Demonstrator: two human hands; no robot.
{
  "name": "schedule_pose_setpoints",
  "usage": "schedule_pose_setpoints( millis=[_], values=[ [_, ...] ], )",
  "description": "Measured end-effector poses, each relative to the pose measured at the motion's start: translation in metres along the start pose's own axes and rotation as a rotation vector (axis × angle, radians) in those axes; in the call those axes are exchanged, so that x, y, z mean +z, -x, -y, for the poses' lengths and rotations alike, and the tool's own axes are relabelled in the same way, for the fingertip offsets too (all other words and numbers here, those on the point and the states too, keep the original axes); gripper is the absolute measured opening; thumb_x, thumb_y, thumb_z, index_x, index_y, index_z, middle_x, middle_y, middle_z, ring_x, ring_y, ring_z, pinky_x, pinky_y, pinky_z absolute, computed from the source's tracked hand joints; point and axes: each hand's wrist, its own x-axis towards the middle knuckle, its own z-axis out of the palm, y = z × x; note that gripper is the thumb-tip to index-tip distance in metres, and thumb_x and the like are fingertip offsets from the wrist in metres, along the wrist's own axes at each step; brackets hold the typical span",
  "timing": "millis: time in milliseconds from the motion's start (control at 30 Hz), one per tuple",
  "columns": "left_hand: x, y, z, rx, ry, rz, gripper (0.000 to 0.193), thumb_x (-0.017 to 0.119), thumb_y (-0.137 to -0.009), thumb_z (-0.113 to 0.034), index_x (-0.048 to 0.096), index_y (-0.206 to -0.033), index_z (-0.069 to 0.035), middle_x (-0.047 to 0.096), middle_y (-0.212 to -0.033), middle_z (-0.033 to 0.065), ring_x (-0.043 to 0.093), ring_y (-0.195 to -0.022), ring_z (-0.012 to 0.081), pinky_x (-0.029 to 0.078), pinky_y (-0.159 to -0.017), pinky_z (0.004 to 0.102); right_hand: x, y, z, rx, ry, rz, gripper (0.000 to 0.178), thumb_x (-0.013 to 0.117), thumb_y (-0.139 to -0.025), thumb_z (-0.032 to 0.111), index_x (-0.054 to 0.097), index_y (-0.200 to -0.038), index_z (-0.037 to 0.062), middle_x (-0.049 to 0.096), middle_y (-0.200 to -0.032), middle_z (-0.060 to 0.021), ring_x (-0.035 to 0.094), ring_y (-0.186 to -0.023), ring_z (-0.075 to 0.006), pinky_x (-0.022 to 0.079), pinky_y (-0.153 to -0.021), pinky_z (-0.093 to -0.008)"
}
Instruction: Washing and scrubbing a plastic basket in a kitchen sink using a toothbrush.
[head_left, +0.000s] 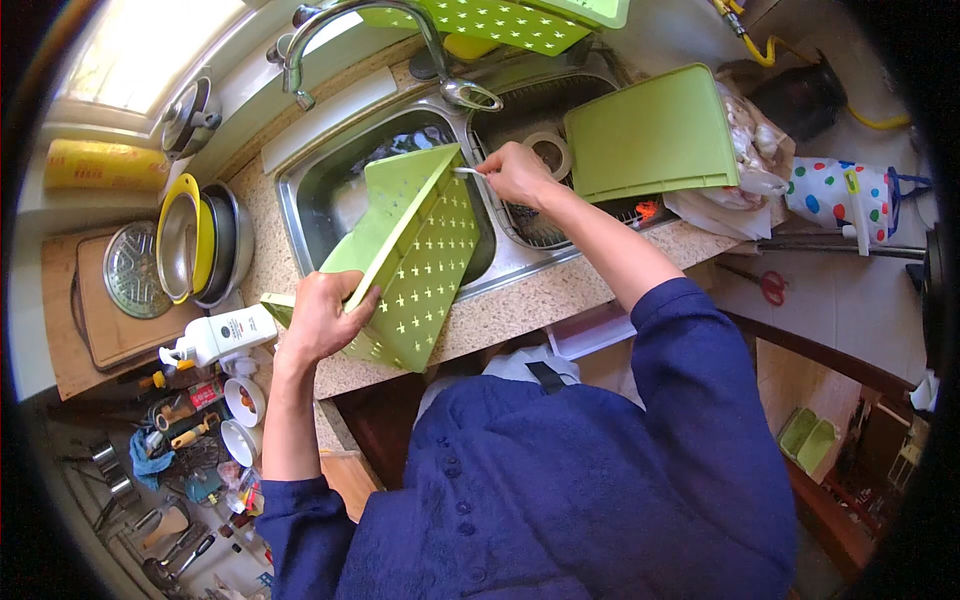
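Navy shirt: seen nearest in head view, w/ sleeves ending abt. at elbows.
Print: dark lettering is carried by white pump bottle, reddish characters by yellow pkg; fine print too sm. to be read.
Count: 2 basins in metal sink, 1 faucet, 2 white bowls, 1 red-handled scissors, 1 flat green panel over R basin.
Green perforated basket: held tilted over L basin & counter edge.
L hand: wrapped round basket's lower edge, thumb over rim; forearm near-vert.
R hand: thin white implement pinched in fingers at basket's upper corner; forearm stretched diag. fwd.
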Motion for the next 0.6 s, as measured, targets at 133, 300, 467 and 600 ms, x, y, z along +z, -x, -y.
schedule_pose_setpoints(
  millis=[133,300,467,600],
  values=[
    [0.004,0.004,0.005,-0.002,0.005,-0.052,0.029,0.065,-0.083,-0.021,0.058,-0.064,-0.001,0.053,-0.056,0.0194,0.056,-0.052,0.0364,0.044,-0.053,0.042,-0.004,0.01,0.022,-0.074,0.166,0.007,0.032,0.06,-0.076,0.007,0.075,-0.104,0.0139,0.068,-0.106,-0.02,0.065,-0.101,-0.0366,0.051,-0.089,-0.0417],
    [0.007,0.009,0.002,-0.007,-0.053,-0.094,0.03,0.065,-0.083,-0.022,0.057,-0.062,-0.002,0.054,-0.057,0.02,0.057,-0.056,0.0393,0.044,-0.054,0.0438,-0.02,0.009,0.015,0.01,0.225,0.036,0.029,0.059,-0.084,0.014,0.073,-0.108,0.0154,0.069,-0.106,-0.0182,0.065,-0.102,-0.0348,0.05,-0.09,-0.0415],
    [0.007,0.011,0.0,0.023,-0.035,-0.1,0.029,0.066,-0.082,-0.021,0.057,-0.062,-0.001,0.053,-0.056,0.0202,0.056,-0.055,0.0399,0.044,-0.053,0.0439,0.009,-0.013,0.007,0.02,0.128,-0.048,0.03,0.061,-0.079,0.012,0.075,-0.105,0.0174,0.068,-0.107,-0.0196,0.065,-0.103,-0.0368,0.049,-0.092,-0.0438],
    [0.008,0.016,0.0,0.056,0.001,-0.14,0.027,0.066,-0.082,-0.018,0.058,-0.063,-0.001,0.053,-0.056,0.0205,0.057,-0.055,0.0399,0.044,-0.052,0.0435,0.018,-0.015,0.003,-0.027,0.17,-0.021,0.028,0.061,-0.078,0.012,0.074,-0.103,0.0134,0.068,-0.105,-0.0221,0.065,-0.101,-0.038,0.05,-0.092,-0.0428]
  ],
)
